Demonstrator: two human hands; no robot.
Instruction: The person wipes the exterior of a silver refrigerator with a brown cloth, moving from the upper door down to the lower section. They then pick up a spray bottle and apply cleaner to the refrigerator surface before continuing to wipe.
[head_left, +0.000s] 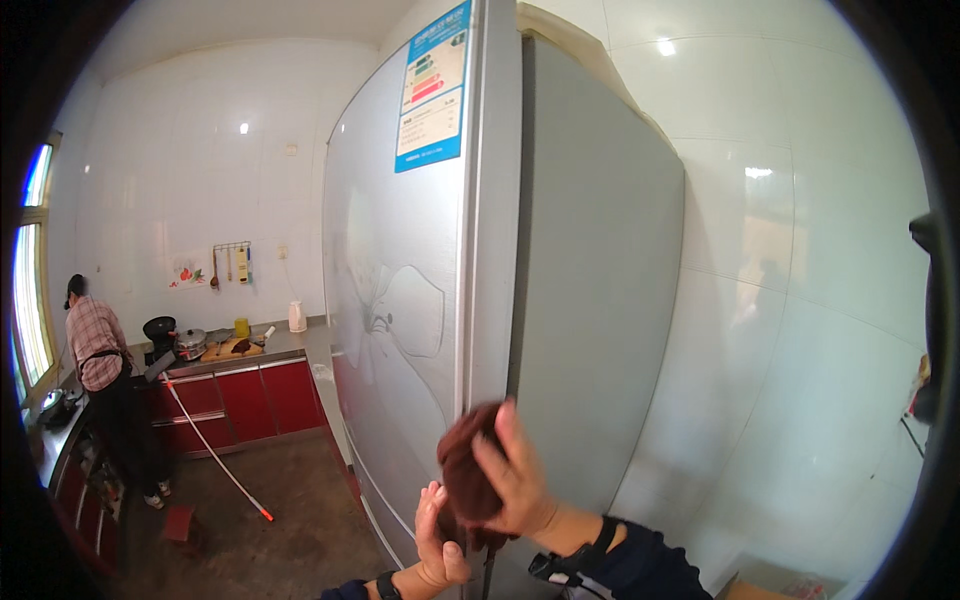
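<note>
A dark brown cloth (470, 469) is bunched against the front edge of a tall silver refrigerator (600, 225). My right hand (521, 480) grips it, with the fingers pointing up. Just below and to the left, my left hand (441, 536) is raised beside the fridge door, its fingers upright; the lower end of the cloth lies behind it, and whether this hand holds any of it I cannot tell. The door (397, 262) carries a flower pattern and, near its top, a blue-edged energy label (433, 90).
Far left, a person in a checked shirt (97, 337) stands at the counter. A long pole with orange ends (217, 457) leans against red cabinets (247, 401). A small red stool (181, 525) is on the floor. A cardboard box (750, 590) sits at the bottom right.
</note>
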